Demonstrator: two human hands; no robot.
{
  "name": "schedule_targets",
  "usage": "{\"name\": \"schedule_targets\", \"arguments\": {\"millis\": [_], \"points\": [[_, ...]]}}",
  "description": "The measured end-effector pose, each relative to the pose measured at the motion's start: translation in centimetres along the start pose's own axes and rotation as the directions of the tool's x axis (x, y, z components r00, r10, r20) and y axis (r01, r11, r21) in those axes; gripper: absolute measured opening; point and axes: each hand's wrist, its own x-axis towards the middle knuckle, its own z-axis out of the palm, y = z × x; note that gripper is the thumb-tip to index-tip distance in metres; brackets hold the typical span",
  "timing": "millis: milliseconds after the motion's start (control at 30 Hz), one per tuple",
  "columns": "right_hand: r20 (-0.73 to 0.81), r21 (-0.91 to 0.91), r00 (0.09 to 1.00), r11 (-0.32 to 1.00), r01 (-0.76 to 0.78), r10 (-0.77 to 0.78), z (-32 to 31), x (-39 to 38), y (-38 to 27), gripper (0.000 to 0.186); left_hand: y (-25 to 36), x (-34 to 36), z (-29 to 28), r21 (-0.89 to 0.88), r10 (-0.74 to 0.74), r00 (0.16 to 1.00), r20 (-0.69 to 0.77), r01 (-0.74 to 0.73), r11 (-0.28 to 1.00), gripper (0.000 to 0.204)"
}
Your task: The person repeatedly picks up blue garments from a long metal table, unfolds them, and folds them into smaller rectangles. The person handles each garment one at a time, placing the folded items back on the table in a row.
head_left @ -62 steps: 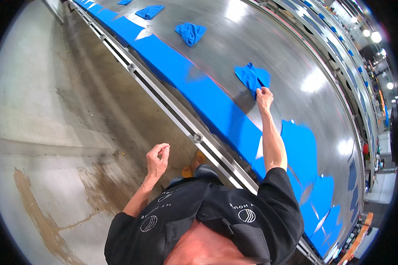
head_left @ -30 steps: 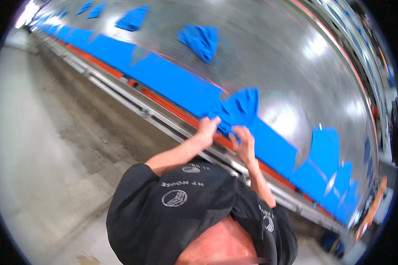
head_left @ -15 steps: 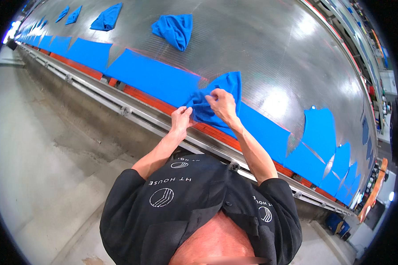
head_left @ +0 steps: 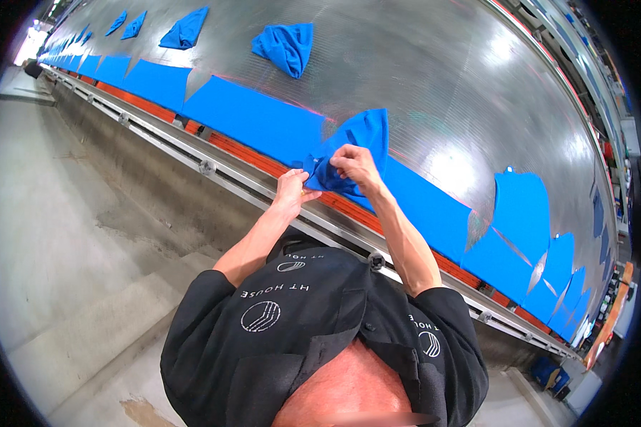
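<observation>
A crumpled blue fabric piece is gathered in front of me near the table's edge, its far end standing out toward the table's middle. My left hand pinches its near left edge between thumb and fingers. Just to the right, my right hand is closed over the bunched cloth, fingertips curled into it. Folds hide what exactly lies between the right fingertips. Beneath and beside it, flat blue fabric panels lie along the edge, one to the left and another to the right.
The long grey table carries more loose blue pieces, including a folded one farther off and a spread one at right. An orange-red strip and a metal rail run along the near edge.
The blue piece is drawn slightly together, with its lower part pulled up under my hands. My right hand has shifted a little lower; my left keeps its pinch. The view has turned slightly.
</observation>
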Motion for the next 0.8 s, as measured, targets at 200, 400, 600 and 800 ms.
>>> {"name": "schedule_targets", "arguments": {"millis": [200,400,600,800], "points": [[-0.195,0.681,0.974,0.7,0.216,-0.111,-7.6,-5.5,0.3,0.005,0.6,-0.9,1.0,-0.197,0.062,0.99,0.127,-0.036,0.98,0.01],[-0.528,0.679,0.8,0.425,0.599,-0.285,-16.7,-14.8,0.8,0.01,3.6,-2.6,3.9,-0.433,0.297,0.913,0.278,-0.157,0.888,0.01],[-0.654,0.592,0.731,0.469,0.655,-0.196,-20.3,-21.5,7.5,0.005,2.5,-1.4,3.0,-0.253,0.266,0.891,0.367,-0.179,0.951,0.014],[-0.705,0.573,0.661,0.756,0.317,0.256,-19.5,-22.7,12.1,0.017,-0.4,2.1,2.1,0.062,0.126,0.982,0.14,-0.136,0.989,0.016]]}}
